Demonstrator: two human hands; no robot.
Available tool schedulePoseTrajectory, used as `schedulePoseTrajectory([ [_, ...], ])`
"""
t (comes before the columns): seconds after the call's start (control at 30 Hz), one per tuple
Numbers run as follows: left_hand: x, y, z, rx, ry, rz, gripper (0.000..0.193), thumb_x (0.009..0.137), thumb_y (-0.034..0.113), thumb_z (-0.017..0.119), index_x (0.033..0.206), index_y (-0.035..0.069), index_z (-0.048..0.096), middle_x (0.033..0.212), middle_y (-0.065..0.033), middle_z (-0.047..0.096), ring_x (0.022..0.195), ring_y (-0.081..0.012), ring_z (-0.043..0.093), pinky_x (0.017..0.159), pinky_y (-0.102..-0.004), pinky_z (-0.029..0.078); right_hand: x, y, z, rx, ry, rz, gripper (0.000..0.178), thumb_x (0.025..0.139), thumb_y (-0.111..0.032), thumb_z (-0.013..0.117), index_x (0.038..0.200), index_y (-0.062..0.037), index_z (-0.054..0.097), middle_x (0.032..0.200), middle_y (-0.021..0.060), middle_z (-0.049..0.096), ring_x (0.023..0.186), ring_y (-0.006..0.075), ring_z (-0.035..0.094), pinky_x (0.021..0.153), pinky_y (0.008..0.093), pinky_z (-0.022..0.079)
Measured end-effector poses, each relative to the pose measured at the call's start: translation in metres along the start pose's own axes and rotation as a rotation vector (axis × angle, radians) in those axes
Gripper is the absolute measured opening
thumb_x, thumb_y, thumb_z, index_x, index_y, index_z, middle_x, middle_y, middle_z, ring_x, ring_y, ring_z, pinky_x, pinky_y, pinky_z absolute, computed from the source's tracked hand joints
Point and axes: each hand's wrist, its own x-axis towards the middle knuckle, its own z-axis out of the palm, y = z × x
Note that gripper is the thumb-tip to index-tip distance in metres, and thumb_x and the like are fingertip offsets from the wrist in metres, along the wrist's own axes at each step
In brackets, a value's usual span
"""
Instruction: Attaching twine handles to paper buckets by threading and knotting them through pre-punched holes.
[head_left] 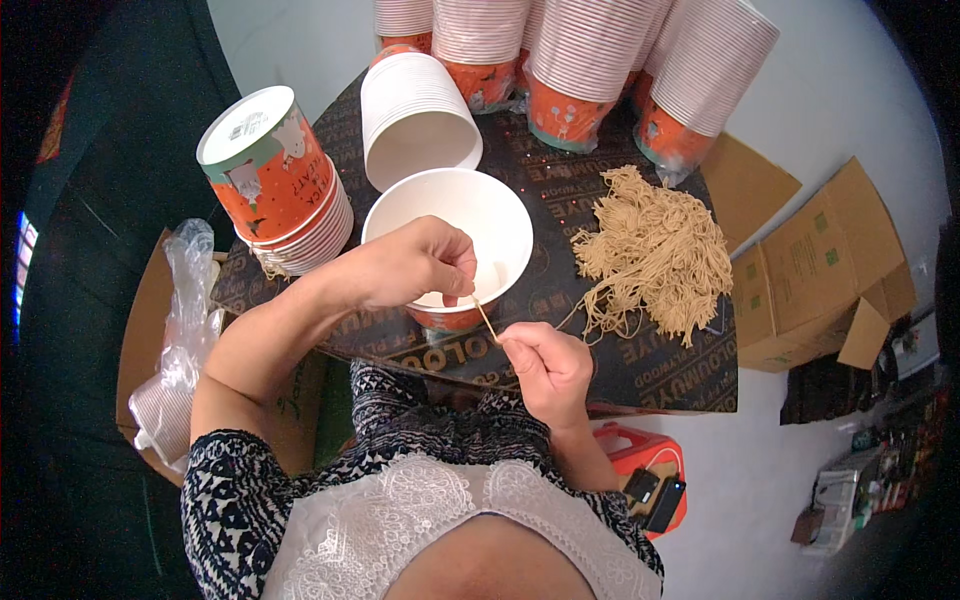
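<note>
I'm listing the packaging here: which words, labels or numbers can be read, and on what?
I won't copy wording; print shows on:
Black tabletop: large brownish lettering, repeated.
Upside-down orange tub stack: capitals on its side; the small label on its base is too small to read.
Right cardboard box: green marks, too small to read.

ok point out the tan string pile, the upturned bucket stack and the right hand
Tan string pile [655, 255], head view: middle of the heap.
Upturned bucket stack [270, 188], head view: its orange side.
Right hand [549, 372], head view: its middle.
</note>
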Motion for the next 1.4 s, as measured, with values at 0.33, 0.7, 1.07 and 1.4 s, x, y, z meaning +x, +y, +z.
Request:
schedulePoseTrajectory([
  [0.33, -0.021, 0.006, -0.022, 0.262, 0.133, 0.284, 0.02, 0.087, -0.005, 0.051, 0.105, 0.002, 0.058, 0.096, -0.0071, 0.062, 0.095, -0.0184, 0.058, 0.082, -0.0319, 0.048, 0.002, 0.013, -0.012, 0.206, -0.034, 0.308, 0.013, 0.094, -0.004, 0.059, 0.103, 0.0012, 0.067, 0.074, -0.0071, 0.056, 0.064, 0.0004, 0.045, 0.056, 0.0177, 0.034],
  [0.7, -0.066, -0.016, -0.039, 1.18, 0.46, 0.322, 0.014, 0.071, 0.007, 0.074, 0.084, 0.002, 0.073, 0.134, -0.0131, 0.061, 0.142, -0.0398, 0.035, 0.115, -0.0568, 0.031, -0.014, 0.021, -0.079, 0.595, 0.21, -0.056, 0.045, 0.096, -0.037, 0.059, 0.113, 0.0042, 0.058, 0.065, 0.0031, 0.05, 0.055, 0.0117, 0.042, 0.051, 0.0289, 0.032],
  [1.07, 0.002, 0.012, 0.051, 0.787, 0.577, 0.293, 0.032, 0.087, 0.008, 0.066, 0.116, 0.0, 0.054, 0.09, -0.0222, 0.067, 0.085, -0.0409, 0.066, 0.079, -0.049, 0.052, -0.004, -0.031, -0.04, 0.438, 0.065, -0.062, 0.033, 0.098, -0.027, 0.052, 0.111, 0.0018, 0.061, 0.085, 0.0135, 0.056, 0.062, 0.0233, 0.051, 0.057, 0.0365, 0.043],
  [1.4, -0.004, 0.001, 0.093, 0.287, 0.626, 0.757, 0.018, 0.097, -0.002, 0.047, 0.112, -0.002, 0.059, 0.082, -0.0089, 0.064, 0.071, -0.015, 0.063, 0.065, -0.0278, 0.051, 0.024, 0.007, -0.015, 1.258, 0.269, -0.041, 0.059, 0.093, -0.04, 0.052, 0.129, 0.006, 0.054, 0.1, 0.0116, 0.057, 0.086, 0.0209, 0.051, 0.079, 0.0335, 0.039],
])
